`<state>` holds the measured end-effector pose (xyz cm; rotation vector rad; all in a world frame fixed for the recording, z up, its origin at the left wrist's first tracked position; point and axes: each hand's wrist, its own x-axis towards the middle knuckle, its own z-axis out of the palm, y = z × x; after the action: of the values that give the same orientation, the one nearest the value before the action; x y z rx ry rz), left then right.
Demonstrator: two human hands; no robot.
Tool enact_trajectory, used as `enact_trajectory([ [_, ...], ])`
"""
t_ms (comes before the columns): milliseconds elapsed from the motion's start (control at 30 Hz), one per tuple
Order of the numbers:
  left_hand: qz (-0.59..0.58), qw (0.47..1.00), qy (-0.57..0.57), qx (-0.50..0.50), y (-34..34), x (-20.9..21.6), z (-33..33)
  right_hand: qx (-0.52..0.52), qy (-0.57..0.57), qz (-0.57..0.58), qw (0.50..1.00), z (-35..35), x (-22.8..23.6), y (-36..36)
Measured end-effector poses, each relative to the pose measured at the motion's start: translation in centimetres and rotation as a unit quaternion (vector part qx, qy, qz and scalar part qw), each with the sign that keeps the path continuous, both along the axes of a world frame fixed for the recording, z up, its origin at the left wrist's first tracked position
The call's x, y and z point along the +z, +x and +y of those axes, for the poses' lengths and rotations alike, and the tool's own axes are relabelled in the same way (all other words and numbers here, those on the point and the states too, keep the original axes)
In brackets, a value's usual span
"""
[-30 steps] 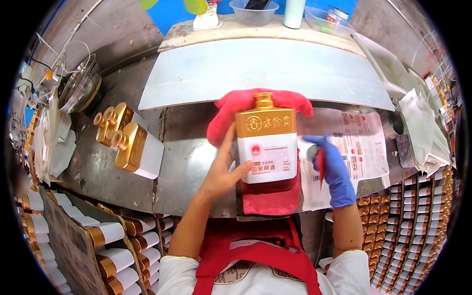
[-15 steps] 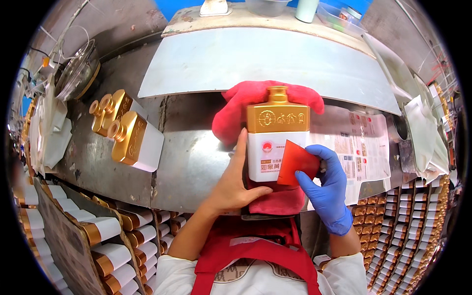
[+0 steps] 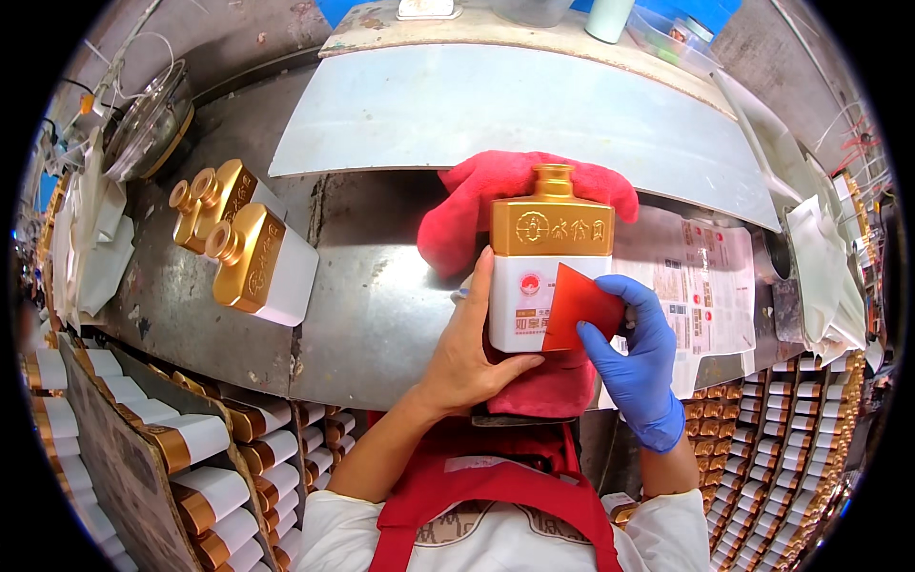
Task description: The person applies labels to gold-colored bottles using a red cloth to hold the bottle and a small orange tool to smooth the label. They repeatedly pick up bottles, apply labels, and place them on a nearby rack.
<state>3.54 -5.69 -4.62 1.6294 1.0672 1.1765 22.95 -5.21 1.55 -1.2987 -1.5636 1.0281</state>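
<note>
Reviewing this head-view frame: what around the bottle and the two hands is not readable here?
- Lower label of the gold-and-white bottle: covered by the red card in the right hand.
- Left hand: its palm side is hidden against the bottle.
- Red cloth: its middle lies under the bottle.
- Printed sheet: too small, bent by the fisheye.

One gold-and-white bottle [image 3: 550, 272] stood on one red cloth [image 3: 496, 191]; two matching bottles [image 3: 238, 243] lay aside; one red card [image 3: 579, 305] showed.
</note>
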Motion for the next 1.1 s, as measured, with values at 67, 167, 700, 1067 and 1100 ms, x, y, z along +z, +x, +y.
enact_trajectory([
  [67,0.005,1.0,0.012,0.011,0.1,0.0,0.0,0.003,0.005,-0.008,1.0,0.0,0.0,0.0],
  [167,0.009,0.999,0.027,0.021,0.2,0.0,0.0,0.008,0.015,-0.026,1.0,0.1,0.0,0.0],
  [700,0.008,1.0,-0.003,0.007,-0.5,0.4,1.0,-0.113,-0.095,0.241,0.959,2.6,-0.1,4.5],
  [1067,-0.059,0.997,-0.009,0.05,1.5,1.8,4.0,-0.037,-0.077,-0.174,0.981,4.5,0.0,0.5],
  [1100,-0.07,0.996,-0.01,0.048,1.6,1.8,4.1,-0.035,-0.081,-0.173,0.981,4.6,0.0,0.6],
])
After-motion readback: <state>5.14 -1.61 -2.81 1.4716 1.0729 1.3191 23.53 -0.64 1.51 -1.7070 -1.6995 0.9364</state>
